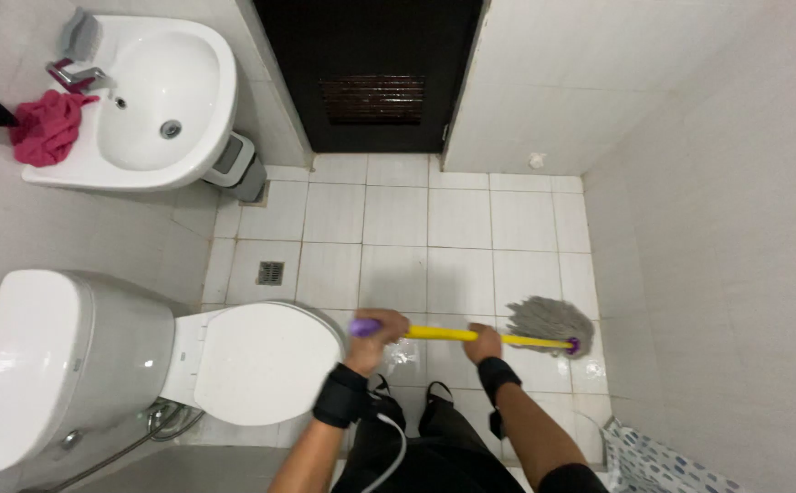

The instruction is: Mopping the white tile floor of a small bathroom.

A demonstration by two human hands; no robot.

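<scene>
Head view looks straight down into a small tiled bathroom, where a person holds a mop (507, 336) across the floor (396, 219) in front of their feet. The left hand (378, 329) is clenched around the purple cap end of the yellow handle, and the right hand (484, 341) is wrapped around the handle farther along, nearer the head. From the right hand the grey string head (549, 319) lies toward 3 o'clock, resting on the white tiles close to the right wall; from the left hand the whole shaft runs out toward 3 o'clock as well. Both wrists wear black bands.

Judging by its look, the handle is a stiff, light tube with a smooth painted surface that could slip in a damp palm, so the capped end and the mid-shaft are the sound places to hold, as both hands do now. The string head is soft and floppy, and would likely feel heavier and drag if it is wet; the tiles near it gleam, though whether they are wet cannot be told.

At about 9 o'clock from the hands stands a white toilet (261, 361) with its lid shut. A white basin (156, 100) hangs at 11 o'clock, with a pink cloth (47, 128) on its rim, and a dark door (371, 73) closes the room at 12 o'clock. A floor drain (270, 272) sits near the toilet.
</scene>
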